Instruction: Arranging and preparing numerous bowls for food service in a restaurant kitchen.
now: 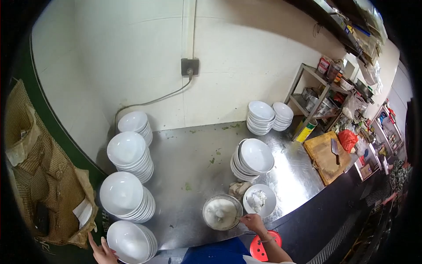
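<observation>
My right hand (253,222) is closed at the right rim of a round bowl (220,213) holding white powder or grains. Its fingers seem to pinch a thin handle, though what that belongs to is hard to tell. Just behind, a white bowl (267,205) contains crumpled white material, beside a beige cloth (239,189). At the lower left, my left hand (103,249) has its fingers spread beside the nearest stack of white bowls (128,242); whether it touches them is unclear. More stacked white bowls (121,193) run back along the left side.
Further bowl stacks (257,155) stand on the right of the steel table (178,211). Beyond them are a wooden chopping board (321,158) with a cleaver (334,148) and a metal shelf rack (310,95). A red stool (260,249) is below the front edge. Green scraps lie mid-table.
</observation>
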The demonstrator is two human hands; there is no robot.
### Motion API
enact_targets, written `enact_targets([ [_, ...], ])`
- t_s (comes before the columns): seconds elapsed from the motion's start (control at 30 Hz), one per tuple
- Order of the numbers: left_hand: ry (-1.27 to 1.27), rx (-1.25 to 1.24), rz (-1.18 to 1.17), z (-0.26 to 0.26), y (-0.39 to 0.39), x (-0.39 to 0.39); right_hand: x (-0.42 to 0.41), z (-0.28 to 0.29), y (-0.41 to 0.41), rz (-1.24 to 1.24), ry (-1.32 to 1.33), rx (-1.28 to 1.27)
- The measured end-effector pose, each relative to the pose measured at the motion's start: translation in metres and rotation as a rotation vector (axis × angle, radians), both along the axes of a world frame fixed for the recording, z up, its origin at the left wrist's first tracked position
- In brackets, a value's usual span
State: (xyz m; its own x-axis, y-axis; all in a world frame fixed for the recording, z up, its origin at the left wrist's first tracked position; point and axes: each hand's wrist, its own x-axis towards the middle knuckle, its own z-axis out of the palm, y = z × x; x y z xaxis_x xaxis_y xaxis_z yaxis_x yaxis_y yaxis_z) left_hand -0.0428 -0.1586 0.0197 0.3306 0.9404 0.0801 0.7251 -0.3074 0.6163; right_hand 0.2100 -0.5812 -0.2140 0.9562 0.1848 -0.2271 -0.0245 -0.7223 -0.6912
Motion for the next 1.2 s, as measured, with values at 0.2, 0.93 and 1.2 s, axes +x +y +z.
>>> enact_targets([
  [0.2, -0.371, 0.09, -0.438, 0.002, -0.044, 0.114, 0.025, 0.035, -0.023, 0.08, 0.205, -0.31],
  [0.93, -0.195, -0.856, -0.868, -0.168, -0.247, 0.498, 0.589, 0.064, -0.271, -0.319, -0.587, 0.014],
  [1.2, -0.255, -1.176, -0.54, -0.215, -0.231, 0.497, 0.748, 0.03, -0.274, -0.206, -0.059, 0.394],
])
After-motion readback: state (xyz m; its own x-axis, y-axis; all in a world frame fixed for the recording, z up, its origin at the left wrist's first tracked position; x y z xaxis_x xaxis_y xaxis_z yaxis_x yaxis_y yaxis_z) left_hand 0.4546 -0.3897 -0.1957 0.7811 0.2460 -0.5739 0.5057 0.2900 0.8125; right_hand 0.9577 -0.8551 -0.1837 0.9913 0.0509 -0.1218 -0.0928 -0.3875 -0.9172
